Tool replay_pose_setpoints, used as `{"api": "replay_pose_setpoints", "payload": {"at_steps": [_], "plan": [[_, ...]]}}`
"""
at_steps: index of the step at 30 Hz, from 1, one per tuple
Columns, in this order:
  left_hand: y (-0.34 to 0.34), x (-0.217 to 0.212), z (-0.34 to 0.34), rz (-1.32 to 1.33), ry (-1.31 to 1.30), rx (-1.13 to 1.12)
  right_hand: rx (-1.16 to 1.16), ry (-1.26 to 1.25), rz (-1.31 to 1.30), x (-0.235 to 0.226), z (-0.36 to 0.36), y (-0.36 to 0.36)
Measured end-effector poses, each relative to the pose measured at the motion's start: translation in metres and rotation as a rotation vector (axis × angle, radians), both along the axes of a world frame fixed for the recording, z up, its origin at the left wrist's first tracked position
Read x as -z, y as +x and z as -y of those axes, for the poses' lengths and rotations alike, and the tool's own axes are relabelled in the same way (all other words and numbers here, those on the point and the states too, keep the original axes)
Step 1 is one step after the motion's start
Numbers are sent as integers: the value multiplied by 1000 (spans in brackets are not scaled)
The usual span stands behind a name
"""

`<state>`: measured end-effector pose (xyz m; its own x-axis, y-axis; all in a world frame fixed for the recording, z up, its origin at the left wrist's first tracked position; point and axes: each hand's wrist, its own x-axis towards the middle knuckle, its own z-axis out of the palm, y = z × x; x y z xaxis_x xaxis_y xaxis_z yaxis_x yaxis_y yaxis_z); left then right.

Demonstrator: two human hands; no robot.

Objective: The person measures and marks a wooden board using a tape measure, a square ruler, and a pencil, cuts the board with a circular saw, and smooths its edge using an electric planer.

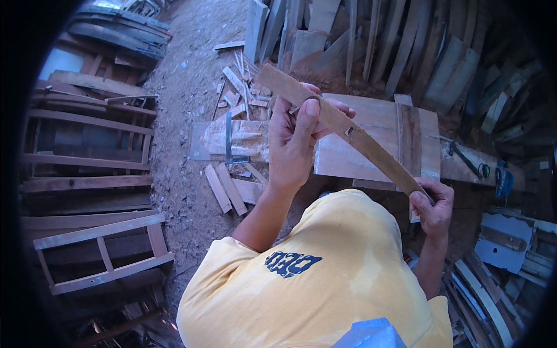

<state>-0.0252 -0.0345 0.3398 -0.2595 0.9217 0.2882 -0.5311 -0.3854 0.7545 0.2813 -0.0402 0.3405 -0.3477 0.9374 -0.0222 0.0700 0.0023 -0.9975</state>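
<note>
I hold a long, slightly curved wooden slat (371,146) with both hands, raised above a workbench. My left hand (299,139) grips its upper part, thumb pressed along the flat face. My right hand (434,204) pinches the lower end near my body. The slat runs diagonally from upper left to lower right and has a small dark hole near its middle. Below it lies a broad wooden board (377,124) on the bench. My yellow shirt (325,278) fills the lower part of the view.
Wooden chair frames (98,243) are stacked at the left. Offcuts (229,188) litter the dirt floor. Planks (406,40) lean against the far wall. A dark tool (464,159) lies on the bench at right, with curved wood pieces (481,296) below it.
</note>
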Motion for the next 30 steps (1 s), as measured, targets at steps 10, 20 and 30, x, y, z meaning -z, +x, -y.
{"api": "replay_pose_setpoints", "payload": {"at_steps": [10,20,30], "plan": [[-7,-2,6,29,-63,-69,-21,-81,-6,-6,1,-12],[-15,-4,17,27,-86,-107,-85,-160,-34,1,1,-14],[-19,0,21,250,-143,-13,-128,-201,-138,13,-1,-22]]}}
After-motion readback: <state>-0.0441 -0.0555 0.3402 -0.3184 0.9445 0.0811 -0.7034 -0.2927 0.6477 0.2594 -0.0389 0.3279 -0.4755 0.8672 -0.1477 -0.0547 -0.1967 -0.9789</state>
